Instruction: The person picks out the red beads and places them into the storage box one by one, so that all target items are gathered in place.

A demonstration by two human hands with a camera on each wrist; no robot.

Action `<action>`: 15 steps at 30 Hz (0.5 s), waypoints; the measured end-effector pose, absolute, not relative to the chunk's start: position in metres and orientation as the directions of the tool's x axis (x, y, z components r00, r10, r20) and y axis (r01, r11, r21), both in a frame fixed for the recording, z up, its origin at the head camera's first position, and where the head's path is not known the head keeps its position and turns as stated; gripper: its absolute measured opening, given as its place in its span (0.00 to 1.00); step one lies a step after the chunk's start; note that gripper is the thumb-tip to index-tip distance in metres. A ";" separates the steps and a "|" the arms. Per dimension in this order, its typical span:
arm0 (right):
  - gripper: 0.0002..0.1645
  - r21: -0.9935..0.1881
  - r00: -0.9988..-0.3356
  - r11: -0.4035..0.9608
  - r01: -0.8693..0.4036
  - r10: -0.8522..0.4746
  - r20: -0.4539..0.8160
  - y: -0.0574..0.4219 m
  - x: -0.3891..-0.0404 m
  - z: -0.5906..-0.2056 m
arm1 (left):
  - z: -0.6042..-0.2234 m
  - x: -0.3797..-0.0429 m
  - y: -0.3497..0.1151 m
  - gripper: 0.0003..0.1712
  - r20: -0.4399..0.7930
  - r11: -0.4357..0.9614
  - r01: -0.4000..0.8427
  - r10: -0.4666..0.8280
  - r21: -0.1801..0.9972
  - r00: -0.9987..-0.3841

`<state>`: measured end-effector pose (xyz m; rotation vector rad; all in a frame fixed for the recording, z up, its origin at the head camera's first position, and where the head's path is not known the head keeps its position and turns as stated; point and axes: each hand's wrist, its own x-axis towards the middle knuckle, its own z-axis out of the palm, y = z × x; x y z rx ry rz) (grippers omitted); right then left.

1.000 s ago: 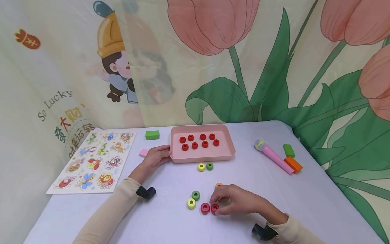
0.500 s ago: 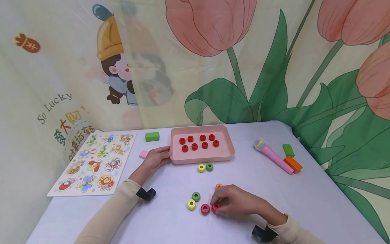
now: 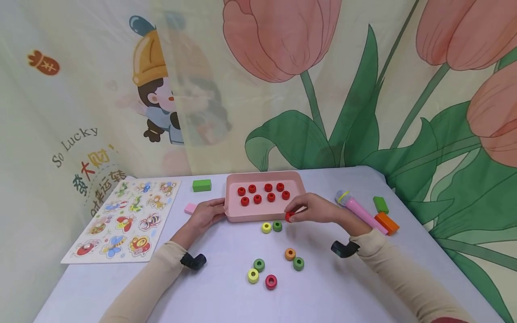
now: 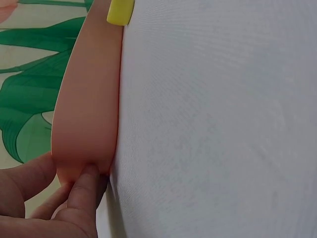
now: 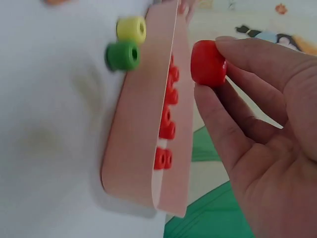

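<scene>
My right hand (image 3: 313,207) pinches a red bead (image 5: 208,63) between thumb and fingertips, held up beside the front wall of the pink tray (image 3: 266,217). Inside the tray lie several red beads (image 3: 257,199) in two rows. At the tray's left end, my left hand (image 3: 207,216) grips the wall near the front corner; in the left wrist view its fingers (image 4: 85,191) lie against the outside of the wall. Just in front of the tray sit a yellow bead (image 3: 266,228) and a green bead (image 3: 277,226), side by side.
Nearer me lie an orange bead (image 3: 290,254), green beads (image 3: 298,264), a yellow bead (image 3: 253,276) and a red bead (image 3: 271,282). A pink toy microphone (image 3: 359,211) and an orange block (image 3: 387,223) are at right. An insect sticker board (image 3: 125,220) and a green block (image 3: 202,185) are at left.
My right hand has picked up one of the two red beads near me and carried it forward to the tray's front. The left hand stays at the tray.
</scene>
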<state>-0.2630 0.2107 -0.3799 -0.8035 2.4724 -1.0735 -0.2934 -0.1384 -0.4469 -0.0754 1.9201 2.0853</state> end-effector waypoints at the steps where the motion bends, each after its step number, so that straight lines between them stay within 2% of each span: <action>1: 0.15 -0.737 -0.797 0.574 -0.358 -0.599 -0.079 0.211 -0.271 -0.379 | -0.447 -0.293 -0.138 0.29 -0.246 -0.059 -0.260 0.181 0.964 -0.952; 8: 0.16 -0.661 -0.829 0.671 -0.336 -0.544 -0.131 0.202 -0.315 -0.385 | -0.445 -0.292 -0.138 0.29 -0.255 -0.046 -0.267 0.176 0.963 -0.951; 15: 0.11 -0.614 -0.843 0.727 -0.307 -0.508 -0.180 0.184 -0.341 -0.395 | -0.446 -0.293 -0.138 0.29 -0.252 -0.041 -0.263 0.172 0.964 -0.952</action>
